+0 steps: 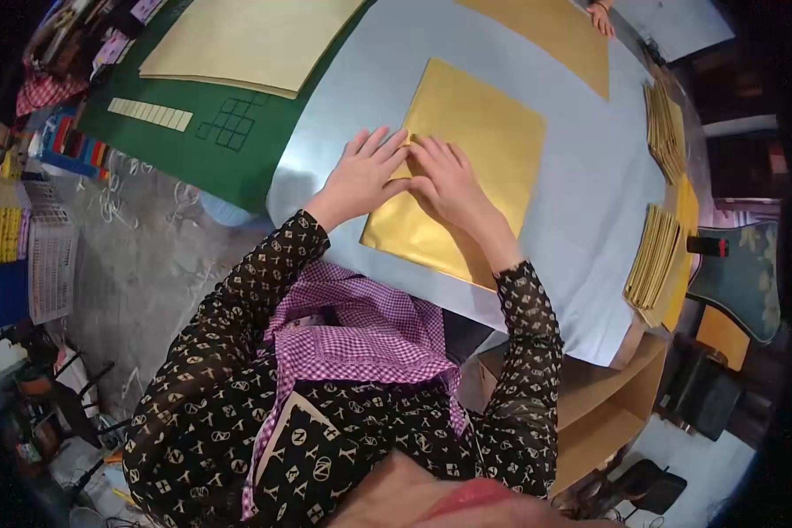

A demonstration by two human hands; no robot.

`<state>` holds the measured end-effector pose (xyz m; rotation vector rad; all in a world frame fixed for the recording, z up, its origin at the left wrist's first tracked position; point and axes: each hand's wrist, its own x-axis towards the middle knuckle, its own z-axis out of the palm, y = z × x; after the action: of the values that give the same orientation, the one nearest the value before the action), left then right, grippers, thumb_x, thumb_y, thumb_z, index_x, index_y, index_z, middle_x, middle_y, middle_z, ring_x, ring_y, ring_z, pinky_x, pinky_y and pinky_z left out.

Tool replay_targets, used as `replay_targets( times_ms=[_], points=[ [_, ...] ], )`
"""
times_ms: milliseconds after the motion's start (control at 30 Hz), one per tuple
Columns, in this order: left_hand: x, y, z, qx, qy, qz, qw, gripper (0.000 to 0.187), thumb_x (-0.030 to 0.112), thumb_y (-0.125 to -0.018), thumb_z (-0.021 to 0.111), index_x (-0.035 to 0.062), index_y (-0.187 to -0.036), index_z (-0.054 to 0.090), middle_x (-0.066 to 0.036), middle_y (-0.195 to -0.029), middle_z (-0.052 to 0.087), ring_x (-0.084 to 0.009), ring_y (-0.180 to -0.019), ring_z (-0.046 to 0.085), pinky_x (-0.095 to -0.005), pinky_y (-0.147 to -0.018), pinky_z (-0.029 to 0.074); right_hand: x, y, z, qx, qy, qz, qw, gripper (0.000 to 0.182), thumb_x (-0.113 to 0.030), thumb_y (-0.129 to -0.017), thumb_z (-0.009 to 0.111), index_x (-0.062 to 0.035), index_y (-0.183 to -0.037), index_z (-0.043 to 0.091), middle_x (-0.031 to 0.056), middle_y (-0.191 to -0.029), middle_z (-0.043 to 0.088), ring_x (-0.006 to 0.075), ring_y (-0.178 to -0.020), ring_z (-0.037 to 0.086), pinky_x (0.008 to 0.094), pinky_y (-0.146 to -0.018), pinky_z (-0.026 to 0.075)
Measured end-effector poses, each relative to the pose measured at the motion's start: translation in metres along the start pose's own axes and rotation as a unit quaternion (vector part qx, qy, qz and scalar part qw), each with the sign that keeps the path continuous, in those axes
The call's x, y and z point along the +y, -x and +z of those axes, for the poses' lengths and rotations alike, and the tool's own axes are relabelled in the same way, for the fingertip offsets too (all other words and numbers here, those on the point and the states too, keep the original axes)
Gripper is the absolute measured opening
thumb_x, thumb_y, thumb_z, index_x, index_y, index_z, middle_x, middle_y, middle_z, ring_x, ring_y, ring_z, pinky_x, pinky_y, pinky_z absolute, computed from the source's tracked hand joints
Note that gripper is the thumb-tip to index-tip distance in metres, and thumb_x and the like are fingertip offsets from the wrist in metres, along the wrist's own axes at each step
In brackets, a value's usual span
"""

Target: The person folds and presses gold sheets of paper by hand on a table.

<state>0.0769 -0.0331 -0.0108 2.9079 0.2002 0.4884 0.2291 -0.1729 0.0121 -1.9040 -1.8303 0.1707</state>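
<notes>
A gold, shiny sheet (493, 150), apparently folded paper, lies flat and at an angle on the pale blue table cover in front of me. My left hand (363, 174) rests at its left edge, fingers stretched out and fingertips at the paper. My right hand (449, 180) lies on the gold surface with its fingers extended. The tips of both hands meet near that left edge, and the thumbs are close together. Neither hand grips anything that I can see. What lies under the fingertips is hidden.
A green mat (172, 163) on the left bears cream sheets (246, 40), a cream strip (150, 114) and black square outlines (229, 123). Another gold sheet (554, 35) lies at the far side, near another person's hand (601, 18). Stacked gold packets (651, 255) line the right edge above a cardboard box (612, 414).
</notes>
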Motion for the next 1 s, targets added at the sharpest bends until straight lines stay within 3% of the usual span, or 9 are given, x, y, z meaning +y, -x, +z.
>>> replay_targets(
  times_ms=[167,267,333,467,600,700,867,933,1000],
  points=[
    [0.008,-0.001,0.002,0.003,0.025,-0.002,1.0,0.055,0.04,-0.091,0.055,0.0046,-0.133,0.048,-0.014,-0.144,0.042,-0.0342,-0.134,0.036,-0.0498,-0.11,0.025,0.022,-0.039,-0.005,0.031,-0.001,0.027,0.999,0.04,-0.02,-0.089,0.053,-0.003,-0.125,0.048,0.0174,-0.133,0.048,0.032,-0.13,0.04,0.0444,-0.108,0.029],
    [0.01,-0.003,-0.002,0.002,0.052,-0.009,0.999,0.055,0.039,-0.089,0.058,0.0043,-0.131,0.049,-0.015,-0.144,0.041,-0.0341,-0.134,0.035,-0.0497,-0.11,0.025,0.063,-0.071,-0.012,0.022,-0.017,0.101,0.994,0.038,-0.016,-0.091,0.051,-0.0025,-0.127,0.05,0.0178,-0.129,0.053,0.0328,-0.127,0.044,0.0414,-0.107,0.032],
    [0.01,-0.003,-0.002,0.014,0.063,-0.009,0.998,0.055,0.038,-0.088,0.061,0.0038,-0.129,0.05,-0.016,-0.144,0.041,-0.034,-0.133,0.035,-0.0492,-0.11,0.025,0.096,-0.091,-0.012,0.141,-0.12,0.178,0.967,0.038,-0.013,-0.095,0.047,-0.0024,-0.131,0.052,0.0162,-0.128,0.058,0.0294,-0.123,0.051,0.0361,-0.104,0.038],
    [0.009,-0.003,-0.002,0.014,0.057,-0.007,0.998,0.056,0.039,-0.086,0.063,0.0038,-0.128,0.051,-0.016,-0.142,0.042,-0.0343,-0.133,0.036,-0.0488,-0.109,0.026,0.146,-0.121,-0.006,0.142,-0.164,0.175,0.96,0.036,-0.012,-0.096,0.05,-0.0042,-0.13,0.055,0.0118,-0.128,0.061,0.0196,-0.119,0.057,0.0303,-0.1,0.042],
    [0.01,-0.004,-0.003,0.02,0.045,-0.009,0.999,0.057,0.04,-0.085,0.064,0.0034,-0.127,0.051,-0.015,-0.141,0.044,-0.0332,-0.131,0.037,-0.0483,-0.109,0.026,0.146,-0.132,0.002,0.13,-0.125,0.21,0.961,0.035,-0.011,-0.095,0.051,-0.0042,-0.128,0.057,0.014,-0.122,0.064,0.0238,-0.114,0.059,0.0318,-0.098,0.044],
    [0.01,-0.005,-0.004,0.018,0.047,-0.013,0.999,0.058,0.04,-0.084,0.065,0.0029,-0.126,0.051,-0.014,-0.14,0.044,-0.0333,-0.131,0.038,-0.0482,-0.109,0.027,0.14,-0.129,0.005,0.107,-0.052,0.179,0.977,0.033,-0.01,-0.092,0.052,-0.0034,-0.124,0.059,0.0165,-0.115,0.066,0.0291,-0.109,0.061,0.0346,-0.094,0.046],
    [0.007,-0.004,-0.002,0.01,0.081,-0.011,0.997,0.06,0.04,-0.083,0.065,0.0006,-0.126,0.051,-0.018,-0.139,0.044,-0.0353,-0.131,0.037,-0.0492,-0.108,0.027,0.11,-0.109,0.013,0.142,0.052,0.004,0.989,0.042,-0.014,-0.09,0.051,-0.0017,-0.13,0.051,0.021,-0.138,0.046,0.0406,-0.127,0.042,0.0459,-0.106,0.034],
    [0.008,-0.003,-0.006,-0.001,0.094,-0.021,0.995,0.062,0.042,-0.084,0.062,-0.0022,-0.126,0.052,-0.02,-0.14,0.044,-0.0374,-0.133,0.035,-0.0504,-0.109,0.026,0.087,-0.097,0.013,0.082,0.029,-0.01,0.996,0.046,-0.015,-0.091,0.051,-0.0016,-0.135,0.047,0.0243,-0.144,0.038,0.045,-0.133,0.034,0.0489,-0.112,0.026],
    [0.006,-0.001,-0.004,0.011,0.085,-0.006,0.996,0.06,0.043,-0.085,0.06,-0.0035,-0.123,0.054,-0.021,-0.139,0.044,-0.0388,-0.131,0.037,-0.0494,-0.109,0.025,0.044,-0.081,0.004,0.047,-0.048,-0.055,0.996,0.046,-0.012,-0.087,0.054,-0.0021,-0.131,0.047,0.0237,-0.137,0.043,0.0431,-0.129,0.038,0.05,-0.106,0.032]
  ],
)
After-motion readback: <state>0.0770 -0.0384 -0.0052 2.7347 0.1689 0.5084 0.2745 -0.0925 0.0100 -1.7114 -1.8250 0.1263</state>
